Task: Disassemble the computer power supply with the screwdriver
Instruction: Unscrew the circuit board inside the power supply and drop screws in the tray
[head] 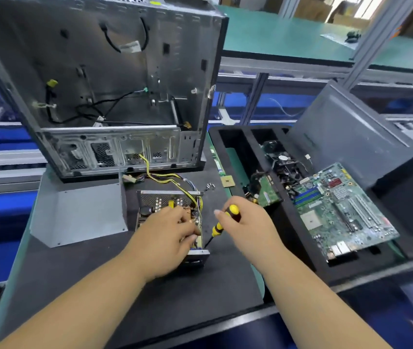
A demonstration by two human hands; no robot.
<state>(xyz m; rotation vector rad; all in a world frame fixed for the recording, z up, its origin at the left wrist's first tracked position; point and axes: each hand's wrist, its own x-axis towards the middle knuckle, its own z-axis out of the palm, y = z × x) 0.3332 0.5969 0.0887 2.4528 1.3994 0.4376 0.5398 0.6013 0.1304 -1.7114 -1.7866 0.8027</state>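
The power supply (170, 217) lies opened, its circuit board and yellow wires exposed. The left hand (167, 238) grips its near end; the right hand (245, 222) grasps the yellow-black screwdriver (223, 222), tip at its side.

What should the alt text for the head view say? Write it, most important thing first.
A person's right hand grips a yellow-and-black screwdriver angled down at an opened power supply, which the left hand holds on a dark mat. An emptied computer case stands behind, and a motherboard lies in a black tray at right.
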